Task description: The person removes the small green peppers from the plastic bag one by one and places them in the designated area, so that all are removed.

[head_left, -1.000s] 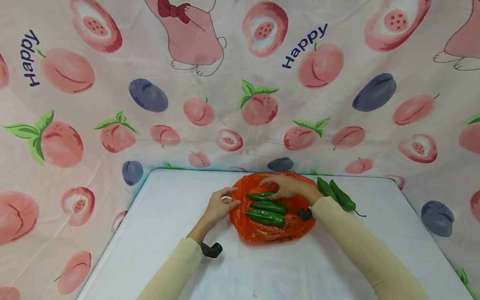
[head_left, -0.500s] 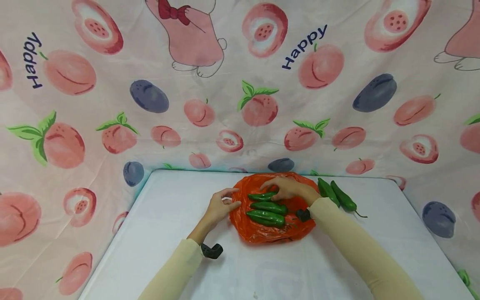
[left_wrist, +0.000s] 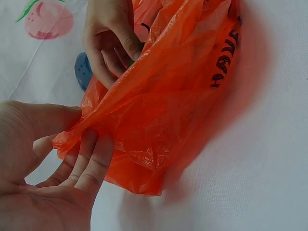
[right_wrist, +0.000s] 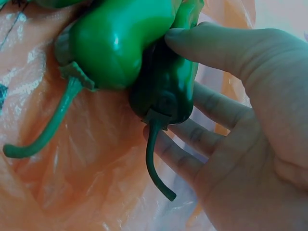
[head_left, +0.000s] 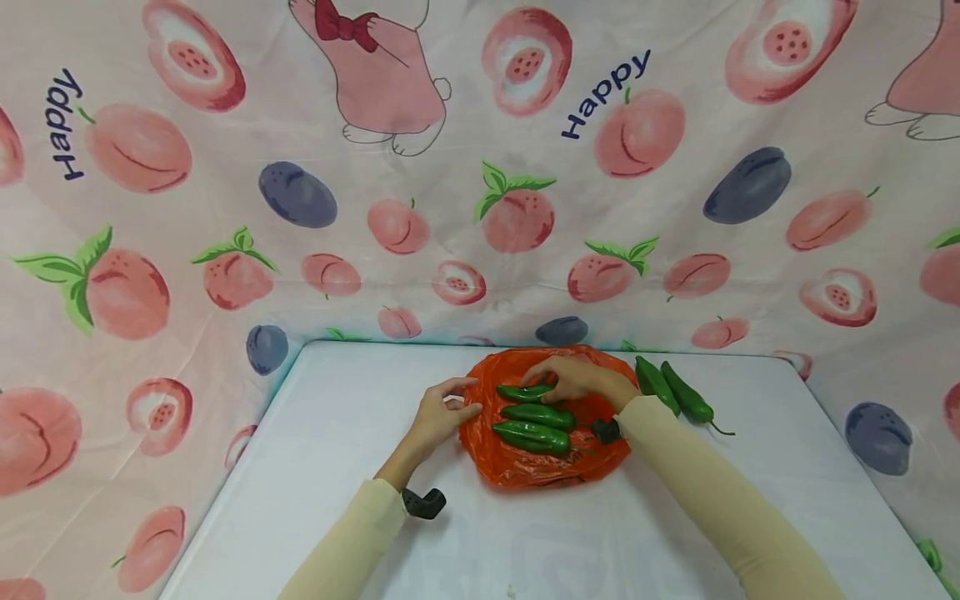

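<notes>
An orange-red plastic bag (head_left: pixel 517 475) lies on the table with its mouth open, and three long green peppers lie in a row on it. My left hand (head_left: pixel 437 417) pinches the bag's left edge between thumb and fingers, as the left wrist view shows. Over the farthest pepper (head_left: pixel 517 392) is my right hand (head_left: pixel 573 379). In the right wrist view its thumb (right_wrist: pixel 211 45) lies on top of that pepper (right_wrist: pixel 166 91) and the fingers curl beneath. Beside it lies the middle pepper (right_wrist: pixel 113 45), its stem bent. The nearest pepper (head_left: pixel 531 436) rests at the front of the row.
Two more green peppers (head_left: pixel 686 396) lie on the white table (head_left: pixel 360 383) to the right of the bag, close to the right forearm. A fruit-patterned cloth (head_left: pixel 450 225) hangs along the table's back and sides. A dark camera (head_left: pixel 423 503) sits at the left wrist.
</notes>
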A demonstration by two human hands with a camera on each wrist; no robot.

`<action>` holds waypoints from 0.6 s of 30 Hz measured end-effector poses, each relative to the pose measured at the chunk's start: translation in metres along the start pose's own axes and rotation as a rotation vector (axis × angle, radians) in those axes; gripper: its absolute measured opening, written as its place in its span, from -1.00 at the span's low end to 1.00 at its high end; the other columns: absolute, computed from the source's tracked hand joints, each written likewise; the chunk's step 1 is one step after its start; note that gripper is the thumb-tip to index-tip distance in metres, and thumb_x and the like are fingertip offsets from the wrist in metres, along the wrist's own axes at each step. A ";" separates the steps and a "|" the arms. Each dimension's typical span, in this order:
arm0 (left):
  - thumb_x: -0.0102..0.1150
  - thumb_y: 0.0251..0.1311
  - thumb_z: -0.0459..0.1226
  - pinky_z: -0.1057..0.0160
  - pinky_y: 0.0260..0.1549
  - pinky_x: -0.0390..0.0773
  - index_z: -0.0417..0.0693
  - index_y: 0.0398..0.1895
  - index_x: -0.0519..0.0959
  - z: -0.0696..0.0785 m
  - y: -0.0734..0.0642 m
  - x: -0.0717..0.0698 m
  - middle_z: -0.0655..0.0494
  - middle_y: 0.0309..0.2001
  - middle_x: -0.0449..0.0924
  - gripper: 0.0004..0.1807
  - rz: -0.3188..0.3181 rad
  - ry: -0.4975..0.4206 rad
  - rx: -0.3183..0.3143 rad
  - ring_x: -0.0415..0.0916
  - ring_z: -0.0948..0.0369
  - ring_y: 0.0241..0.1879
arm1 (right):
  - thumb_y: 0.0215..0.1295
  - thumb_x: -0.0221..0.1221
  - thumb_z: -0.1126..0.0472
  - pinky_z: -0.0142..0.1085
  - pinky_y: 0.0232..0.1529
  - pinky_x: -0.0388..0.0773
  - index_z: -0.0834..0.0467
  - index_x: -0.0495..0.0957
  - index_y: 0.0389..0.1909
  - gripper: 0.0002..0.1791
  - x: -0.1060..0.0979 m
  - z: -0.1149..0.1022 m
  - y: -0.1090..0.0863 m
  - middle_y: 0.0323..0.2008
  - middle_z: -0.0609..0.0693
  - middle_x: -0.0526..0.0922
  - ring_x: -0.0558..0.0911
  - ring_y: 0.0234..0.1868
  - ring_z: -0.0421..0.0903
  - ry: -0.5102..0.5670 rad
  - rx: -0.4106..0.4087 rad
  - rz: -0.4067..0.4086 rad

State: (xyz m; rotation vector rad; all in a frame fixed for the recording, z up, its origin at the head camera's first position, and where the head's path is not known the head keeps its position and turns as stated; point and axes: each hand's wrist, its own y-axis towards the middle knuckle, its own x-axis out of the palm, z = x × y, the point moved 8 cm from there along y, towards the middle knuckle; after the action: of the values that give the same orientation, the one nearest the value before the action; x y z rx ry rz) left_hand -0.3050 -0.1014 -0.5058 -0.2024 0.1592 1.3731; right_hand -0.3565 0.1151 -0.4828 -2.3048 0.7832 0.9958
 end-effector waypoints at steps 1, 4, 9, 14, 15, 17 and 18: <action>0.37 0.28 -0.39 0.22 -0.23 0.70 -0.08 0.25 0.61 0.000 0.000 0.000 -0.12 0.04 0.52 -0.55 0.001 0.002 0.002 0.62 0.18 -0.34 | 0.37 0.32 0.31 -0.04 0.20 0.56 0.08 0.62 0.27 -0.55 0.000 0.000 0.000 0.24 0.02 0.59 0.51 0.27 0.07 -0.001 0.001 0.000; 0.37 0.28 -0.39 0.22 -0.22 0.70 -0.09 0.25 0.61 0.000 0.001 0.000 -0.12 0.04 0.52 -0.55 0.000 0.003 0.008 0.62 0.19 -0.32 | 0.37 0.32 0.31 -0.04 0.21 0.55 0.07 0.61 0.27 -0.55 0.000 0.002 0.001 0.23 0.02 0.59 0.51 0.27 0.07 0.000 0.003 -0.002; 0.37 0.28 -0.40 0.22 -0.21 0.70 -0.07 0.24 0.61 0.001 0.000 0.000 -0.12 0.03 0.53 -0.55 -0.001 0.001 0.007 0.64 0.18 -0.31 | 0.35 0.34 0.29 0.00 0.22 0.53 0.05 0.63 0.25 -0.55 0.000 0.002 0.002 0.24 0.03 0.57 0.53 0.24 0.10 -0.016 0.011 -0.003; 0.37 0.28 -0.40 0.25 -0.23 0.70 -0.08 0.24 0.62 0.001 0.000 0.000 -0.11 0.03 0.52 -0.55 0.002 0.001 0.008 0.63 0.18 -0.32 | 0.35 0.36 0.26 0.01 0.20 0.54 0.02 0.63 0.26 -0.55 0.001 0.003 0.003 0.25 0.05 0.55 0.56 0.21 0.11 -0.034 0.024 -0.007; 0.37 0.28 -0.40 0.25 -0.24 0.69 -0.09 0.24 0.62 0.001 0.000 0.000 -0.12 0.03 0.52 -0.55 0.001 0.004 0.012 0.63 0.18 -0.32 | 0.35 0.36 0.26 0.00 0.20 0.54 0.01 0.63 0.25 -0.55 0.001 0.003 0.003 0.25 0.04 0.56 0.56 0.20 0.09 -0.030 0.028 -0.008; 0.37 0.27 -0.40 0.26 -0.24 0.69 -0.09 0.24 0.62 0.000 0.000 0.000 -0.12 0.03 0.52 -0.55 0.000 0.004 0.011 0.63 0.18 -0.32 | 0.35 0.36 0.27 -0.01 0.20 0.55 0.01 0.63 0.25 -0.55 0.001 0.004 0.003 0.25 0.03 0.56 0.56 0.18 0.07 -0.016 0.031 -0.010; 0.37 0.27 -0.40 0.26 -0.24 0.69 -0.09 0.24 0.61 0.000 0.000 0.001 -0.12 0.03 0.52 -0.55 -0.001 0.005 0.012 0.63 0.18 -0.32 | 0.35 0.36 0.27 -0.02 0.19 0.55 0.01 0.63 0.25 -0.55 0.002 0.005 0.004 0.25 0.02 0.57 0.56 0.18 0.06 -0.011 0.034 -0.011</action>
State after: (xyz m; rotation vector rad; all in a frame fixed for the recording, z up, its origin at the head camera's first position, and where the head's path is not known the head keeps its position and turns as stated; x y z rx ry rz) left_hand -0.3053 -0.1006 -0.5055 -0.1961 0.1711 1.3702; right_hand -0.3602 0.1151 -0.4878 -2.2707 0.7759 0.9815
